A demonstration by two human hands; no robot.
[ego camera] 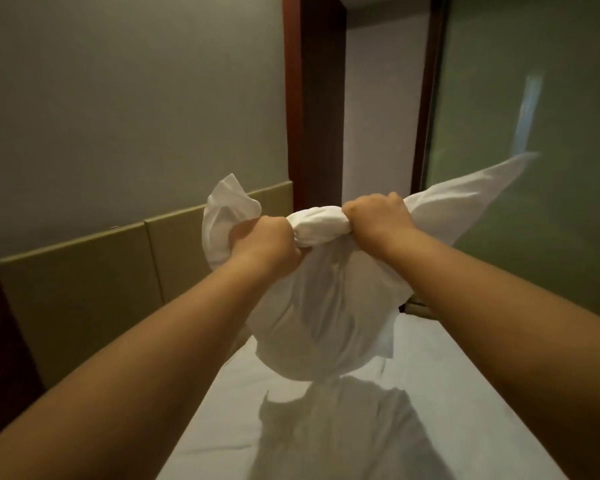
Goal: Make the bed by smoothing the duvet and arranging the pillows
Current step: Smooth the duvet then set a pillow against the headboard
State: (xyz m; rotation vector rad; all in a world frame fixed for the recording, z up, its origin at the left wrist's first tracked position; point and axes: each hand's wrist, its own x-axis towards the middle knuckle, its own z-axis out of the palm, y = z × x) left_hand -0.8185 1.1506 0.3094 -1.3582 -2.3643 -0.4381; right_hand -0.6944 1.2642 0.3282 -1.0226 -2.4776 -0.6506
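Observation:
A white pillow (pixel 326 313) hangs in the air above the bed, held by its bunched top edge. My left hand (pixel 262 245) is clenched on the left part of that edge and my right hand (pixel 378 214) on the right part. Loose pillowcase corners flare out to the upper left and far right. The pillow's lower end hovers just above the white bed sheet (pixel 447 393) and casts a shadow on it. No duvet is in view.
A padded olive headboard panel (pixel 84 278) runs along the grey wall on the left. A dark wooden door frame (pixel 312 98) stands behind the pillow, and a frosted glass partition (pixel 534 133) borders the bed's right side.

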